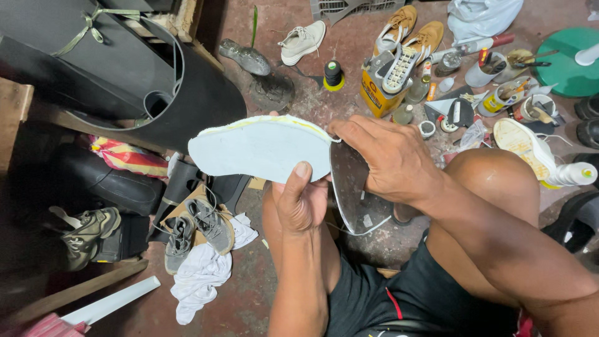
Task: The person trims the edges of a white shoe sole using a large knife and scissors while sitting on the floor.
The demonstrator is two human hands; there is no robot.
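Left hand (299, 200) clamped under the pale blue-white rubber shoe sole (262, 148), turned bottom-up for access; right hand (387, 159) pinches its heel edge

Heel end of the sole (262, 148) hidden behind the right hand (390, 163); lower edge covered by the left hand's (301, 203) thumb. Left fingers out of sight behind the sole. Grey piece (349, 187) half covered by the right hand, its kind unclear. Green lid (568, 62) and black shoes (588, 118) cut off by the right edge. Crate (349, 7) cropped at the top. Small jars (499, 93) too cluttered to tell contents.
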